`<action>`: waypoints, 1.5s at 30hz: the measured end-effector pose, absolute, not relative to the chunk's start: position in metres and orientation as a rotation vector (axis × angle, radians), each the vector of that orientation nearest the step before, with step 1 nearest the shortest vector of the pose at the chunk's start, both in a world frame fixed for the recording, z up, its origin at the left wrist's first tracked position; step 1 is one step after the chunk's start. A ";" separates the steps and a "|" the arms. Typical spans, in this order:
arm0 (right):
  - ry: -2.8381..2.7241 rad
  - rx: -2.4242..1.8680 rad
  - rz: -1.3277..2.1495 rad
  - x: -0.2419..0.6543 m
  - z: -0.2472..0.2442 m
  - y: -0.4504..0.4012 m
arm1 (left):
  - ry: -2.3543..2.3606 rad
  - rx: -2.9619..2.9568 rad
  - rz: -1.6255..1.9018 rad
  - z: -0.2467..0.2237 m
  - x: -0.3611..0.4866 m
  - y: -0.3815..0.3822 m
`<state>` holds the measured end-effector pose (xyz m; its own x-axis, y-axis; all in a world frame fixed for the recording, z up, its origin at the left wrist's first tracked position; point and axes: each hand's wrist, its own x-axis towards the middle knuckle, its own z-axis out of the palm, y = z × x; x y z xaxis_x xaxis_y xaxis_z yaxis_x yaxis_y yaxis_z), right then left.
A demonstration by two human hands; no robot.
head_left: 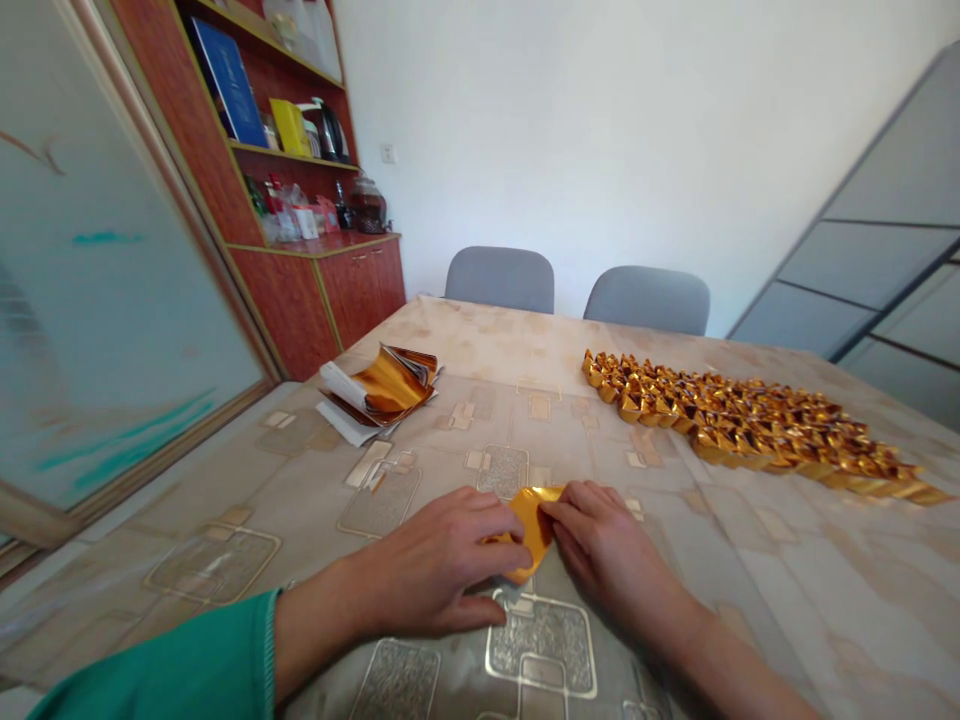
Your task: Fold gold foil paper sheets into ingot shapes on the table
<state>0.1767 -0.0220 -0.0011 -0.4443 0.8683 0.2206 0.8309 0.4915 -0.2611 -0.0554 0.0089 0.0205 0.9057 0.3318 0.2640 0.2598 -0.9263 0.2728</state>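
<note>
A sheet of gold foil paper (pixel 534 540), partly folded, lies on the patterned tablecloth in front of me. My left hand (pixel 457 560) rests its fingertips on the left side of the sheet, the thumb held apart below it. At the upper right edge, my right hand (pixel 600 535) pinches the paper between thumb and fingers. My fingers hide parts of both side edges. Farther left lies a loose stack of gold foil sheets (pixel 397 385) with white backs, bent upward. On the right, several folded gold foil pieces (pixel 735 420) stand packed together in rows.
The tablecloth (pixel 465 350) covers a large table. Two grey chairs (pixel 500 278) stand at its far side by a white wall. A red-brown cabinet (pixel 315 290) with bottles and a kettle is at the back left, next to a glass sliding door (pixel 127 300).
</note>
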 end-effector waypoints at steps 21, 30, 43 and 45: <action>-2.294 -1.245 0.526 0.161 0.004 -0.026 | 0.841 2.421 0.609 0.011 -0.057 0.017; -2.286 -1.172 0.521 0.155 0.003 -0.024 | 0.383 2.616 0.413 0.027 -0.082 0.031; -2.264 -1.419 0.341 0.147 -0.012 -0.014 | 0.436 2.697 0.525 0.014 -0.096 0.024; -2.276 -1.435 0.304 0.146 -0.013 -0.014 | 0.444 2.730 0.525 0.013 -0.095 0.024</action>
<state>0.1460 -0.0136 -0.0127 -0.3717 0.8968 0.2399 0.8023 0.4404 -0.4029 -0.0952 0.0240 0.0133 0.8838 0.3577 0.3017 0.2379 -0.8987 0.3685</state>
